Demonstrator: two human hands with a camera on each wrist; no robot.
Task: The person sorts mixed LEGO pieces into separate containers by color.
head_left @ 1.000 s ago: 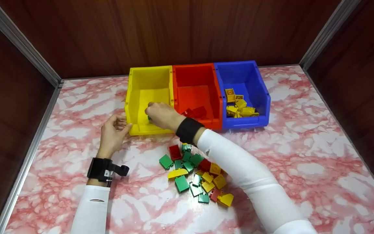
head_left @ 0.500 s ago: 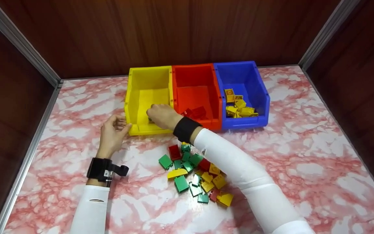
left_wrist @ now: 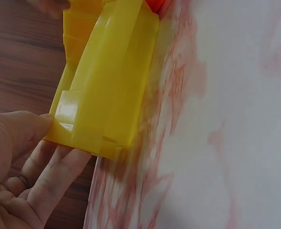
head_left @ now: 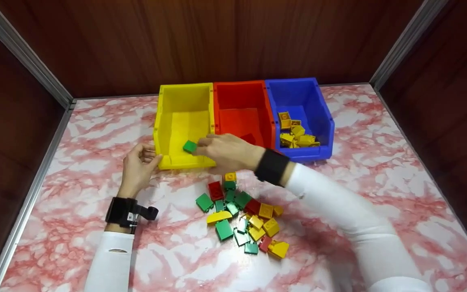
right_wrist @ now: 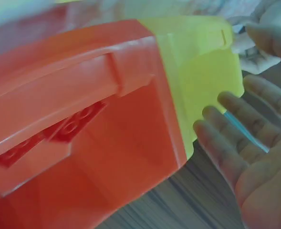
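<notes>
My left hand holds the front left corner of the yellow bin. In the left wrist view the thumb lies on one side of that corner, the other fingers on the opposite side. A single green toy brick lies on the bin's floor near the front. Just right of it, above the divide between the yellow bin and the red bin, is my right hand. Its fingers are spread and hold nothing in the right wrist view. Red bricks lie inside the red bin.
The blue bin adjoins the red one and has several yellow bricks in it. A loose pile of green bricks, yellow bricks and red bricks lies on the marbled table. Dark wood panels enclose the table.
My right hand has let go of the green brick, opened its fingers and moved right, toward the red bin. The left hand keeps its place at the yellow bin's corner.
</notes>
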